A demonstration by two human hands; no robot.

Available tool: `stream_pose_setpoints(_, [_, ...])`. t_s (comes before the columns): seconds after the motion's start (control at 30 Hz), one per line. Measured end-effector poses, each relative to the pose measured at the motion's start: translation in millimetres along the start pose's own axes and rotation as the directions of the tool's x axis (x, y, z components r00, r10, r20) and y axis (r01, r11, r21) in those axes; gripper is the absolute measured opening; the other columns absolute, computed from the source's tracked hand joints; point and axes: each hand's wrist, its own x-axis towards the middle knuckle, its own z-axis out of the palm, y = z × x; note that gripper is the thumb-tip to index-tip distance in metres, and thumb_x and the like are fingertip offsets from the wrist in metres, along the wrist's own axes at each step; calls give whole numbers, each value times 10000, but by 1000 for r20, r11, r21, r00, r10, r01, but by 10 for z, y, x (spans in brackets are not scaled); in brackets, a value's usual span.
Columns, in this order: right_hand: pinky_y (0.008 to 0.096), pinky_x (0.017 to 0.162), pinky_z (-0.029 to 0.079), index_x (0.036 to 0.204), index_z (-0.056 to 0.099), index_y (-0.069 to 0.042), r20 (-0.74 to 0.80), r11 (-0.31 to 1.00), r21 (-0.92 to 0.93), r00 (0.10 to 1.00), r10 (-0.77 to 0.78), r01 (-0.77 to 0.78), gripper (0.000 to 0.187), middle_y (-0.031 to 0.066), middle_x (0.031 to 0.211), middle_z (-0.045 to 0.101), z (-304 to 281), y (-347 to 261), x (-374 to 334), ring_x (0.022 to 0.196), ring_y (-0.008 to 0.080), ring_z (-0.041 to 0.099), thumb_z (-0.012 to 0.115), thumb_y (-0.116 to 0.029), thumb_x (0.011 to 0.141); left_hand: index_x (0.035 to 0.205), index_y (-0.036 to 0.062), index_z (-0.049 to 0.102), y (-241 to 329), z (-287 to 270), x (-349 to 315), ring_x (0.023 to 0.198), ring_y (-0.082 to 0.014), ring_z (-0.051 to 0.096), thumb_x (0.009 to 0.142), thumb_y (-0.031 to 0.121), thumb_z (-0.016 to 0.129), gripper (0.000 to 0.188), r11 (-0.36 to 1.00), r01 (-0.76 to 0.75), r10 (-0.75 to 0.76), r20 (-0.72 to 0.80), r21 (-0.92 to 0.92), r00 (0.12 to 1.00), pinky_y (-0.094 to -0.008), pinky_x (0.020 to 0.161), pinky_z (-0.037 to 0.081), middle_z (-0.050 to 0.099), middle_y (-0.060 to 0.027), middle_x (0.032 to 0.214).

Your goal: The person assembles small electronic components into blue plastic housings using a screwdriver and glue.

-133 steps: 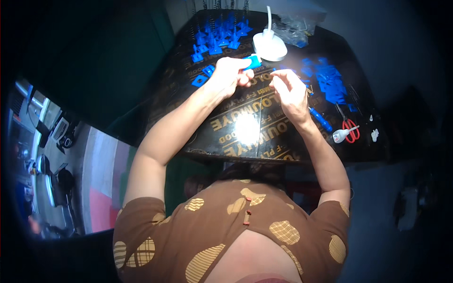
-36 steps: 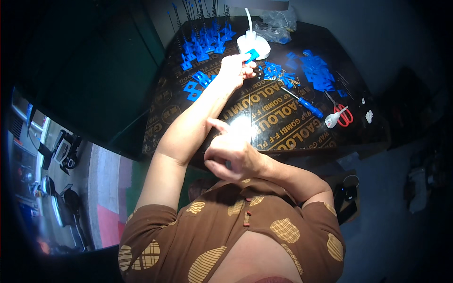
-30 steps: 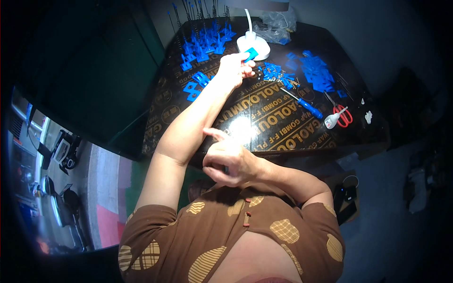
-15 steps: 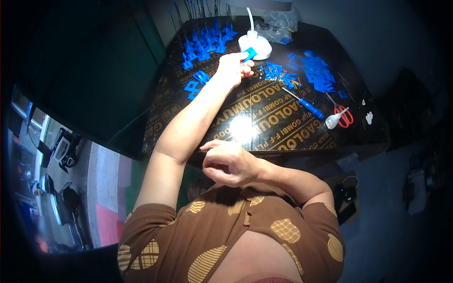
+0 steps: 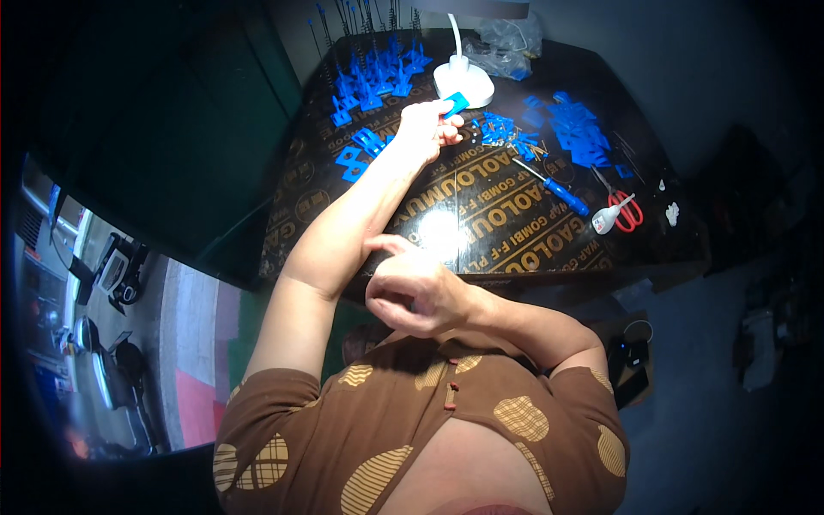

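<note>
My left hand [image 5: 422,130] reaches out over the dark table, fingers closed on a flat blue plastic piece [image 5: 458,104]. That piece is just in front of the white lamp base [image 5: 468,83]. Bent back near the table's front edge, my right hand [image 5: 419,290] is loosely curled, its index finger stretched out to my left forearm and seeming to touch it. Nothing shows in its hollow. Beside my left wrist lie several blue pieces with holes [image 5: 350,160]. To the right of the held piece is a heap of small blue parts [image 5: 498,130].
Blue stands with thin coiled wires [image 5: 378,79] crowd the far left. A blue pile [image 5: 579,133] lies at the right, with a screwdriver [image 5: 562,196], a small white bottle [image 5: 606,218] and red-handled scissors [image 5: 630,213] nearer. Clear plastic bags [image 5: 502,56] lie behind the lamp.
My right hand has shifted slightly up and its index finger has come to my left forearm. The blue piece in my left hand has moved and turned a little.
</note>
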Motion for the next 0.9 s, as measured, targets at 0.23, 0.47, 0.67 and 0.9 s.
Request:
stream_pose_setpoints(0.23, [566, 1067, 299, 720, 589, -36, -80, 983, -184, 997, -4, -10, 65, 51, 577, 533, -22, -12, 10, 574, 258, 552, 633, -64, 759, 1005, -6, 523, 6, 42, -23, 471, -139, 487, 906, 132, 567, 176, 1000, 16, -16, 38, -11, 999, -397, 636, 508, 587, -108, 732])
stream_pose_setpoints(0.47, [529, 1045, 336, 713, 592, -49, -85, 967, -251, 995, -57, 34, 85, 53, 591, 556, -63, -33, 8, 574, 236, 570, 648, -81, 769, 1008, -69, 554, 39, 36, -2, 437, -164, 501, 891, 115, 576, 219, 998, -24, 23, -34, -51, 999, -369, 516, 516, 612, -155, 714])
stream_pose_setpoints(0.67, [550, 1041, 331, 708, 591, -50, -69, 985, -167, 997, 28, -40, 87, 41, 567, 525, 3, -19, -30, 556, 235, 555, 638, -77, 774, 1026, -16, 511, 55, 53, -31, 478, -133, 480, 903, 139, 575, 208, 1000, 8, -7, 52, -13, 999, -393, 652, 505, 582, -109, 751])
stream_pose_setpoints(0.9, [536, 1043, 333, 714, 587, -47, -110, 973, -230, 993, -35, 8, 83, 44, 570, 528, -40, -14, -1, 546, 227, 552, 641, -77, 771, 1003, -14, 519, 47, 26, -20, 477, -133, 477, 901, 138, 582, 193, 1000, -7, 7, -9, 3, 1000, -399, 651, 504, 579, -108, 754])
